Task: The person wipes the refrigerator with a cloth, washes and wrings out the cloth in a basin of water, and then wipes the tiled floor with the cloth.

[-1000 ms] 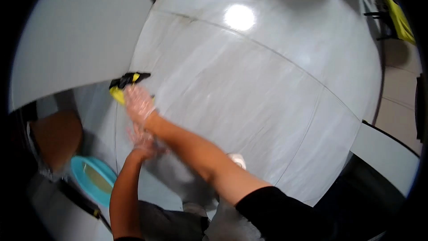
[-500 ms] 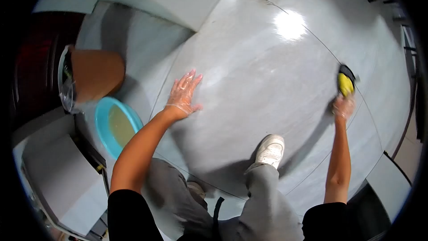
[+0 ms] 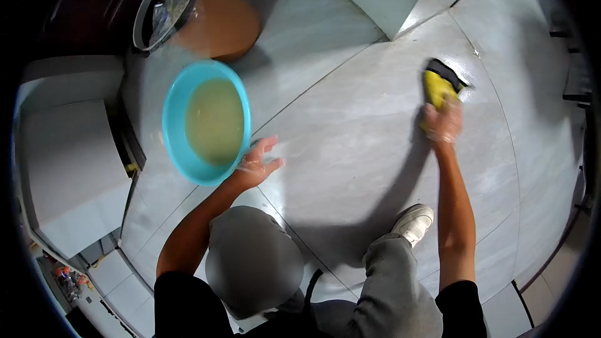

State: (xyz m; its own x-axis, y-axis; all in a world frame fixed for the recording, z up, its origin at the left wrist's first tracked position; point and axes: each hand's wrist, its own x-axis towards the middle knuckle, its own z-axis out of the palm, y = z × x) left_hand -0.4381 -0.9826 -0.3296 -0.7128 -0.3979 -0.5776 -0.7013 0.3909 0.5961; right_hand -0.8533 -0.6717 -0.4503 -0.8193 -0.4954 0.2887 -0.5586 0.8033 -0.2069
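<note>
My right hand (image 3: 446, 120), in a clear plastic glove, presses a yellow and black cloth (image 3: 438, 84) against the grey tiled floor (image 3: 350, 131) at the right. The cloth is bunched, its black part on the far side. My left hand (image 3: 256, 164), also gloved, has its fingers apart and holds nothing. It is beside the lower right rim of a light blue basin (image 3: 246, 112). Cloudy yellowish water (image 3: 215, 122) fills part of the basin.
Behind the basin stands a brown bin (image 3: 228, 19) with a clear plastic liner. A white cabinet corner (image 3: 391, 9) juts in at the top. A grey-white box-shaped unit (image 3: 69, 163) is at the left. My white shoe (image 3: 414, 222) rests on the floor.
My right hand has swept the cloth from the left to the far right, then partly back. My left hand has moved from beside my right hand to near the basin. The view has shifted left.
</note>
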